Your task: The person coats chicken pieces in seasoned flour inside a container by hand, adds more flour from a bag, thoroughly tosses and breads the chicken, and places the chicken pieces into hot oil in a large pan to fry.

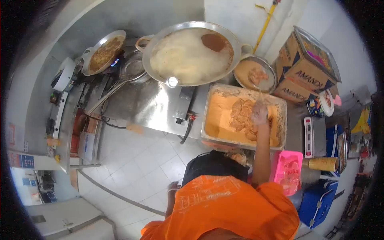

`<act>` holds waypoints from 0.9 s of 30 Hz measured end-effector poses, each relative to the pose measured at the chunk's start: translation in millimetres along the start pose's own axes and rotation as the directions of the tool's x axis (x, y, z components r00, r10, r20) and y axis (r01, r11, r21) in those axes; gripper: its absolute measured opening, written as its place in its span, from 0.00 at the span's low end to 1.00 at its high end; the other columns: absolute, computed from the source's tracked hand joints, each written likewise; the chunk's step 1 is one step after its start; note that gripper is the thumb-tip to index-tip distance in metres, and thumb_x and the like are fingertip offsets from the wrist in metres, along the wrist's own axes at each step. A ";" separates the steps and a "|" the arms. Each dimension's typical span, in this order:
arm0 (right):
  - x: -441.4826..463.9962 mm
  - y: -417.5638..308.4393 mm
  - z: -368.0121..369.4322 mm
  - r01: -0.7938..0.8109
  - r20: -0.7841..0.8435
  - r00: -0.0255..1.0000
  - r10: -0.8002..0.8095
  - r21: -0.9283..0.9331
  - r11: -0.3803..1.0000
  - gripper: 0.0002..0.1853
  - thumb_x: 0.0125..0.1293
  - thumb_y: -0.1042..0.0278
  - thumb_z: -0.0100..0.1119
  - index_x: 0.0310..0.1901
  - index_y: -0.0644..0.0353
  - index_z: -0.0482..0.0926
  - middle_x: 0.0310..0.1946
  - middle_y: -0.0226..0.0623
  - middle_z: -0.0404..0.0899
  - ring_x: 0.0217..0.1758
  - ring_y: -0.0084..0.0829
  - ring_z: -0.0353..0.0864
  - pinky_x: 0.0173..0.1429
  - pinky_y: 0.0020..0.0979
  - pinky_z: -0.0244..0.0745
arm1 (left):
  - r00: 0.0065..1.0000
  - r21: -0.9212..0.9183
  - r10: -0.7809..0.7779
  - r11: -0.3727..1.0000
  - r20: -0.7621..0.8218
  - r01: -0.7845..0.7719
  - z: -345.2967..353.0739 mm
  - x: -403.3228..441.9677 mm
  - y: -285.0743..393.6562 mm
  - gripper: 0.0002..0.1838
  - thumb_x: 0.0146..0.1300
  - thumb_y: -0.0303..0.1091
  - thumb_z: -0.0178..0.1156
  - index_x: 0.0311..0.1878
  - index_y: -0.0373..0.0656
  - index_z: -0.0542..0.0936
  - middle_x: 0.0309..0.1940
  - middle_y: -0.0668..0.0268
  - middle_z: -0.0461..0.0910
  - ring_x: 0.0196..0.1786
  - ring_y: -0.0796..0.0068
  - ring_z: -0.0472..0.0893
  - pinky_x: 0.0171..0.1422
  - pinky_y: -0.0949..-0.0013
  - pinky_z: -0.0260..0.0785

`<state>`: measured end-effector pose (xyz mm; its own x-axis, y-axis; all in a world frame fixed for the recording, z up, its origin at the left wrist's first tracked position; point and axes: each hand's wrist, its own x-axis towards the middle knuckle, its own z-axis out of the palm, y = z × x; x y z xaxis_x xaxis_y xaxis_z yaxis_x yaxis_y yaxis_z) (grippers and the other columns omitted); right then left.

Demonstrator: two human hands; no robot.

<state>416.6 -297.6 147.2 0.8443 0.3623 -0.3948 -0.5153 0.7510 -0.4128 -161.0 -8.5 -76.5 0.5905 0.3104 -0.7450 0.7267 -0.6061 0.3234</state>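
Observation:
My right hand (260, 113), pale with flour or a thin glove, is over the right part of a large rectangular tray (204, 116) of orange-tinted flour. It touches or hovers just above coated pieces (243, 116) heaped in the middle; its fingers are blurred, and anything in them is hidden. My left hand (173, 186) hangs low beside my body, left of the dark cloth at my waist, away from the tray. Its fingers are too small and smeared to read. Behind the tray, a round pan (239, 74) contains pale liquid and a few pieces.
A wide wok (147, 60) of foaming oil stands behind left, with a smaller pan (86, 68) over a blue flame farther left. Cardboard boxes (294, 86) stand at back right. A pink container (276, 174), a scale (308, 138) and a blue cooler (316, 204) are on the right.

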 end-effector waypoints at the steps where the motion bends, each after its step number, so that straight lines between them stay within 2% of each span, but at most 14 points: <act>1: -1.7 -1.9 3.7 -0.060 0.068 0.996 0.060 0.001 0.998 0.17 0.71 0.55 0.41 0.26 0.52 0.67 0.12 0.20 0.57 0.09 0.18 0.50 0.11 0.21 0.49 | 0.999 -0.062 -0.050 0.997 0.003 0.050 -12.8 -6.0 10.0 0.17 0.62 0.34 0.49 0.51 0.35 0.73 0.40 0.58 0.80 0.43 0.67 0.81 0.45 0.67 0.75; 3: -28.0 11.1 -9.4 -0.098 0.018 0.995 0.098 0.039 0.994 0.16 0.71 0.54 0.41 0.27 0.51 0.68 0.13 0.21 0.57 0.09 0.18 0.51 0.11 0.22 0.49 | 0.995 -0.016 -0.094 0.995 0.043 0.095 -19.0 -19.5 7.4 0.16 0.64 0.31 0.46 0.51 0.33 0.73 0.39 0.57 0.80 0.43 0.67 0.82 0.44 0.69 0.76; 5: -32.2 18.2 -2.7 -0.019 -0.124 0.992 0.029 0.087 0.996 0.16 0.71 0.54 0.41 0.28 0.51 0.68 0.13 0.21 0.57 0.09 0.19 0.51 0.11 0.22 0.48 | 0.989 -0.611 -0.146 0.785 -0.025 0.101 12.1 7.6 -21.3 0.15 0.64 0.31 0.46 0.49 0.34 0.74 0.37 0.60 0.80 0.40 0.68 0.82 0.40 0.69 0.76; 7: -38.7 23.6 -51.6 0.295 0.074 0.948 -0.309 -0.567 0.769 0.15 0.70 0.52 0.43 0.29 0.49 0.69 0.13 0.21 0.59 0.10 0.17 0.55 0.12 0.20 0.49 | 0.976 -0.854 -0.213 0.515 -0.045 0.073 22.0 -1.1 -34.8 0.14 0.64 0.32 0.48 0.48 0.34 0.74 0.36 0.61 0.80 0.37 0.68 0.82 0.38 0.69 0.76; 10: -98.0 13.3 -66.9 0.063 0.109 0.994 0.004 -0.606 0.793 0.14 0.68 0.50 0.47 0.32 0.51 0.71 0.15 0.26 0.65 0.16 0.21 0.66 0.16 0.24 0.58 | 0.966 -0.905 -0.258 0.417 -0.022 0.091 -4.5 -12.9 -9.4 0.15 0.63 0.35 0.51 0.47 0.35 0.75 0.36 0.59 0.80 0.35 0.67 0.82 0.36 0.68 0.75; 12: -141.5 11.1 -43.0 -0.171 -0.146 0.985 0.090 -0.816 0.552 0.17 0.67 0.49 0.47 0.42 0.54 0.71 0.21 0.34 0.71 0.23 0.30 0.73 0.25 0.32 0.66 | 0.952 -0.909 -0.299 0.379 0.058 0.174 -8.4 -16.2 -5.8 0.15 0.62 0.37 0.53 0.46 0.36 0.75 0.37 0.57 0.79 0.34 0.66 0.82 0.36 0.68 0.75; 13: -157.1 18.6 -30.2 -0.274 -0.289 0.949 -0.129 -0.954 0.123 0.21 0.66 0.48 0.45 0.50 0.57 0.69 0.26 0.40 0.75 0.28 0.36 0.77 0.32 0.38 0.70 | 0.956 -0.910 -0.286 0.377 0.061 0.171 -5.3 -18.7 -7.7 0.16 0.62 0.37 0.53 0.47 0.36 0.75 0.37 0.56 0.79 0.35 0.66 0.82 0.36 0.68 0.75; 15: -181.7 26.8 -43.7 -0.359 -0.146 0.892 -0.429 -0.805 -0.473 0.26 0.66 0.49 0.44 0.57 0.60 0.69 0.31 0.49 0.78 0.35 0.45 0.80 0.39 0.45 0.73 | 0.966 -0.909 -0.248 0.380 0.078 0.171 4.8 -22.9 -8.2 0.16 0.63 0.37 0.53 0.48 0.35 0.74 0.38 0.53 0.79 0.35 0.64 0.82 0.36 0.68 0.76; 17: -202.7 36.4 -82.8 -0.234 0.182 0.893 -0.411 -0.592 -0.771 0.25 0.66 0.49 0.44 0.54 0.62 0.71 0.31 0.54 0.79 0.37 0.49 0.80 0.41 0.45 0.73 | 0.973 -0.927 -0.201 0.330 0.116 0.178 37.0 -11.3 -29.7 0.17 0.63 0.38 0.52 0.50 0.35 0.73 0.38 0.53 0.79 0.35 0.64 0.82 0.36 0.67 0.76; 18: -207.1 38.3 -87.1 -0.284 0.168 0.856 -0.489 -0.636 -0.717 0.24 0.65 0.50 0.44 0.52 0.63 0.72 0.31 0.54 0.79 0.37 0.50 0.79 0.41 0.46 0.73 | 0.975 -0.938 -0.181 0.297 0.126 0.177 51.0 -6.8 -39.1 0.18 0.64 0.38 0.51 0.51 0.35 0.72 0.38 0.54 0.79 0.36 0.64 0.82 0.36 0.67 0.76; 19: -208.2 45.6 -87.8 -0.323 0.152 0.816 -0.558 -0.681 -0.658 0.24 0.65 0.51 0.44 0.51 0.63 0.73 0.31 0.54 0.79 0.37 0.50 0.79 0.41 0.46 0.73 | 1.000 -0.761 -0.008 0.649 -0.013 -0.005 55.2 -11.6 -43.8 0.19 0.64 0.37 0.50 0.53 0.34 0.70 0.40 0.54 0.79 0.37 0.64 0.82 0.37 0.67 0.76; 22: -193.1 42.8 -77.8 -0.215 0.182 0.733 -0.656 -0.853 -0.476 0.20 0.66 0.48 0.45 0.40 0.59 0.74 0.29 0.51 0.77 0.34 0.50 0.77 0.40 0.46 0.70 | 0.989 -0.563 0.115 0.814 -0.091 -0.146 55.3 -18.4 -47.7 0.19 0.64 0.35 0.49 0.54 0.32 0.70 0.42 0.54 0.78 0.39 0.63 0.82 0.37 0.67 0.76; 24: -160.7 26.5 -48.8 -0.108 0.123 0.734 -0.668 -0.950 -0.294 0.20 0.66 0.47 0.46 0.37 0.59 0.74 0.24 0.45 0.76 0.30 0.44 0.78 0.34 0.42 0.71 | 0.993 -0.629 0.046 0.770 -0.107 -0.104 51.4 -16.9 -45.0 0.18 0.60 0.35 0.53 0.51 0.37 0.73 0.43 0.58 0.79 0.40 0.64 0.82 0.41 0.64 0.74; 27: -68.3 -10.4 -44.3 -0.008 -0.213 0.868 -0.448 -0.909 0.417 0.18 0.66 0.48 0.46 0.40 0.56 0.73 0.23 0.33 0.72 0.25 0.31 0.72 0.27 0.33 0.66 | 0.987 -0.858 -0.152 0.499 0.046 0.117 41.0 -8.9 -38.9 0.19 0.62 0.36 0.50 0.52 0.35 0.72 0.44 0.56 0.78 0.40 0.65 0.82 0.40 0.66 0.75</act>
<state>357.8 -354.6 142.1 0.9327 -0.1396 -0.3327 -0.3550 -0.1908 -0.9152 -208.9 -17.7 -106.4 0.4562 0.3649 -0.8117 0.7335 0.3623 0.5751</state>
